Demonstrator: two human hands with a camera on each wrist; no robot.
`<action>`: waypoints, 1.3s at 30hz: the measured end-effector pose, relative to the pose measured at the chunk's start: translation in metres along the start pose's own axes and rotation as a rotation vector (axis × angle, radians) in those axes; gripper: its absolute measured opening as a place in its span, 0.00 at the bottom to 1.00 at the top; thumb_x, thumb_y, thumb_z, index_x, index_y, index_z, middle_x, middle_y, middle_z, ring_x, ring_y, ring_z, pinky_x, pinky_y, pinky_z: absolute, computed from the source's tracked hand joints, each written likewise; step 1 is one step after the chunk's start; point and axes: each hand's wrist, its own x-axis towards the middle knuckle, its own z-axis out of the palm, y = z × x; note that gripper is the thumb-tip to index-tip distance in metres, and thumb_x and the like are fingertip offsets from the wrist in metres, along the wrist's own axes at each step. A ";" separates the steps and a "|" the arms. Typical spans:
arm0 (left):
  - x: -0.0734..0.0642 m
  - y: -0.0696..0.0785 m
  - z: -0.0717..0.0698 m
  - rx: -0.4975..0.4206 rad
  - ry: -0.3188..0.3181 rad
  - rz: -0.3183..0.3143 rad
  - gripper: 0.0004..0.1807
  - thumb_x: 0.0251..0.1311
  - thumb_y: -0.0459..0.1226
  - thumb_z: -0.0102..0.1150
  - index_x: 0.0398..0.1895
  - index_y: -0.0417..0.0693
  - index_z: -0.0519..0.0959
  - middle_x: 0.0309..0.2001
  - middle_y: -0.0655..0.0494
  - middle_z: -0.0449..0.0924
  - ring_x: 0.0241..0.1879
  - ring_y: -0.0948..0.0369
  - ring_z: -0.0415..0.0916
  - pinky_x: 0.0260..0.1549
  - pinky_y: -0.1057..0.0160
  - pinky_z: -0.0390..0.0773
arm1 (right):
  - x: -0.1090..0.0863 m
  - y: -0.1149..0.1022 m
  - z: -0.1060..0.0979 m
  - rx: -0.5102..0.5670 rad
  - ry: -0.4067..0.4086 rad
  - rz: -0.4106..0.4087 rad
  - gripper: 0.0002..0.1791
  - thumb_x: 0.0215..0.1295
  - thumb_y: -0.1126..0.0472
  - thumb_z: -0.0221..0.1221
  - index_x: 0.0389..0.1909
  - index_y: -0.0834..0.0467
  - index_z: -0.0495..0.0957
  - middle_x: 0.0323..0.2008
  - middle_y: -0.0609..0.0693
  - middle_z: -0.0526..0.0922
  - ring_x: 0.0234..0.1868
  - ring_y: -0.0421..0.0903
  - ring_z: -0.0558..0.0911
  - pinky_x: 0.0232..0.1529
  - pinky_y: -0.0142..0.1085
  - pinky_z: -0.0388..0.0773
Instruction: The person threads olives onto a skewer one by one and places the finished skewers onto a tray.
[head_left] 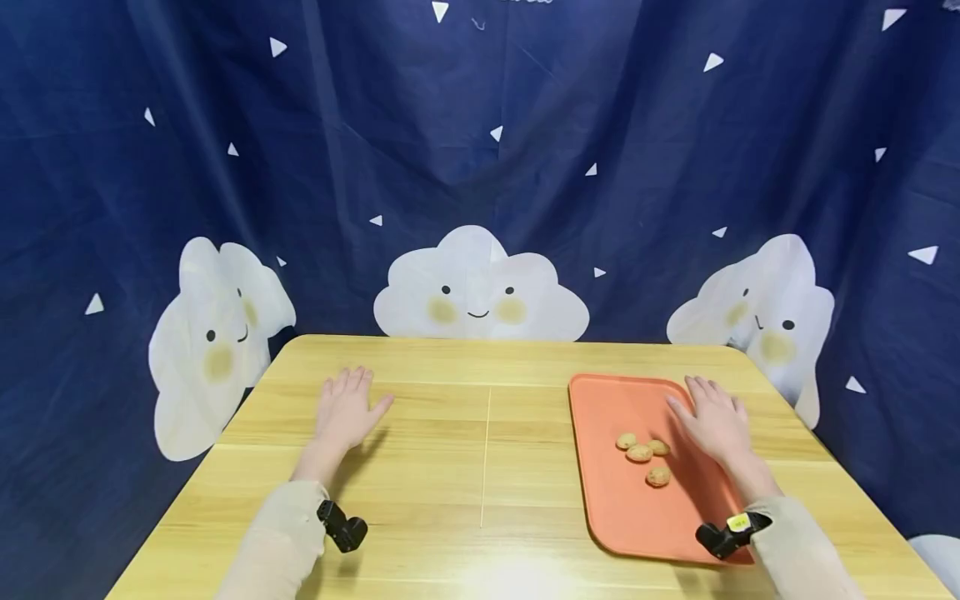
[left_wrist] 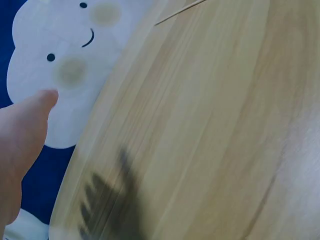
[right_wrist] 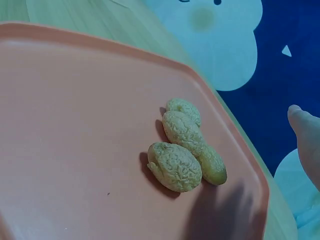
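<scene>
The tabletop [head_left: 427, 467] is of light wood, with grain and a bright reflection near the front. Behind it hangs a dark blue curtain [head_left: 420, 142] with smiling white clouds [head_left: 480, 271]. At right, an orange tray [head_left: 615, 508] carries four wrinkled potatoes [head_left: 639, 453]. The left hand [head_left: 348, 412] is spread over the wood; the right hand [head_left: 714, 423], also spread, is beside the potatoes.

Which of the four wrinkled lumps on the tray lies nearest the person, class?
The lowest lump in the head view: it sits closest to the near edge of the orange tray, while the other three lumps cluster farther away.
</scene>
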 end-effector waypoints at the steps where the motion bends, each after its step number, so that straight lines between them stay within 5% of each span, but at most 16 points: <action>1: 0.000 0.002 0.001 0.001 0.010 0.007 0.40 0.64 0.58 0.41 0.66 0.34 0.59 0.66 0.36 0.56 0.67 0.40 0.46 0.63 0.41 0.39 | -0.001 0.001 0.000 0.011 0.016 -0.004 0.38 0.70 0.41 0.41 0.62 0.72 0.59 0.61 0.73 0.60 0.62 0.70 0.55 0.56 0.66 0.46; 12: 0.001 0.038 0.007 -0.037 0.132 0.119 0.33 0.57 0.54 0.57 0.55 0.37 0.72 0.53 0.41 0.75 0.54 0.45 0.68 0.56 0.46 0.61 | -0.016 -0.003 -0.005 0.256 0.089 -0.026 0.29 0.68 0.54 0.52 0.55 0.77 0.65 0.52 0.75 0.68 0.53 0.71 0.66 0.51 0.60 0.62; 17: -0.004 0.057 0.011 -0.072 0.108 0.127 0.33 0.55 0.55 0.59 0.55 0.39 0.74 0.50 0.44 0.77 0.49 0.46 0.74 0.48 0.48 0.70 | -0.025 -0.004 -0.003 0.390 0.075 -0.002 0.26 0.66 0.56 0.55 0.55 0.74 0.68 0.47 0.71 0.75 0.46 0.63 0.76 0.45 0.41 0.73; 22: -0.012 0.078 0.018 -0.199 0.058 0.103 0.33 0.52 0.55 0.61 0.53 0.41 0.74 0.40 0.49 0.82 0.37 0.52 0.79 0.32 0.56 0.77 | -0.036 0.002 0.005 0.496 0.041 0.047 0.22 0.65 0.56 0.57 0.51 0.71 0.73 0.44 0.65 0.79 0.39 0.34 0.77 0.37 0.19 0.67; 25: -0.018 0.090 0.025 -0.309 -0.002 0.072 0.33 0.52 0.56 0.61 0.53 0.41 0.74 0.38 0.51 0.82 0.34 0.54 0.79 0.31 0.56 0.76 | -0.042 0.003 0.008 0.579 -0.011 0.077 0.22 0.65 0.58 0.57 0.51 0.72 0.73 0.44 0.65 0.80 0.36 0.25 0.74 0.37 0.20 0.69; 31: -0.028 0.109 0.038 -0.461 -0.082 0.039 0.32 0.52 0.56 0.61 0.51 0.41 0.75 0.33 0.57 0.81 0.32 0.59 0.78 0.33 0.57 0.75 | -0.052 0.004 0.013 0.742 -0.129 0.137 0.24 0.65 0.60 0.57 0.52 0.75 0.70 0.42 0.65 0.80 0.36 0.35 0.80 0.36 0.29 0.77; 39: -0.037 0.128 0.052 -0.589 -0.111 0.044 0.28 0.54 0.53 0.61 0.46 0.36 0.77 0.28 0.59 0.78 0.27 0.63 0.74 0.28 0.62 0.74 | -0.060 0.007 0.022 0.642 -0.149 0.148 0.21 0.61 0.57 0.61 0.49 0.69 0.76 0.43 0.60 0.81 0.39 0.24 0.74 0.39 0.18 0.67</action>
